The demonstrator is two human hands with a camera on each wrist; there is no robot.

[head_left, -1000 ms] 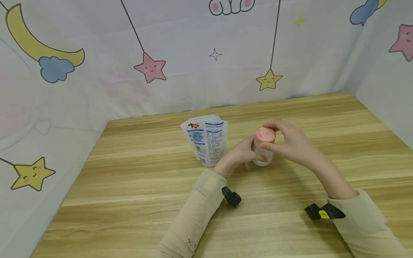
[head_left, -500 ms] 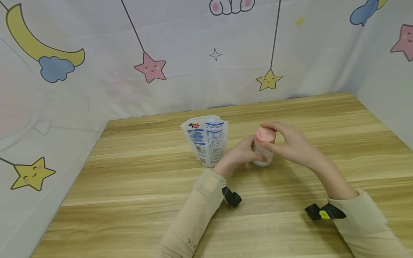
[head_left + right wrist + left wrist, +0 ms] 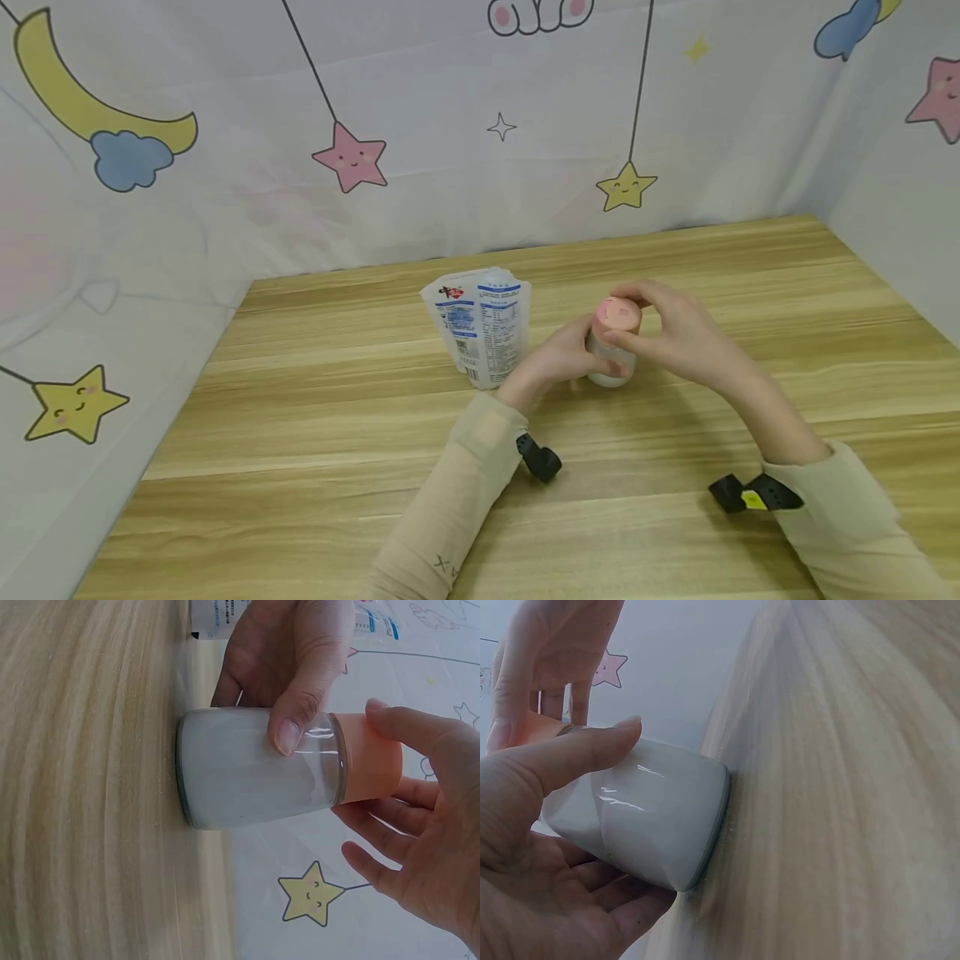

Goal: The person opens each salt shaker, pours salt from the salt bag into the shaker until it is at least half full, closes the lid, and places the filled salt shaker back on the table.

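A clear glass jar (image 3: 232, 769) filled mostly with white contents stands upright on the wooden table. On its top sits a pink-orange lid (image 3: 618, 315). My left hand (image 3: 564, 354) grips the jar's body from the left, thumb across the near side, as the left wrist view also shows. From the right, my right hand (image 3: 686, 337) holds the lid between thumb and fingers. In the right wrist view the lid (image 3: 371, 757) meets the jar's rim. A white pouch (image 3: 483, 329) with blue print stands just left of my left hand, its lower edge partly hidden behind that wrist.
The wooden table (image 3: 315, 433) reaches back to a white cloth wall (image 3: 435, 200) printed with stars and moons. More cloth closes off the left and right sides. A black wrist camera (image 3: 538, 458) is strapped at the left sleeve, another black camera (image 3: 753, 492) at the right.
My right hand's fingers have shifted slightly around the lid, and the lid's top marking looks turned a little. The left hand, jar and pouch have stayed in place.
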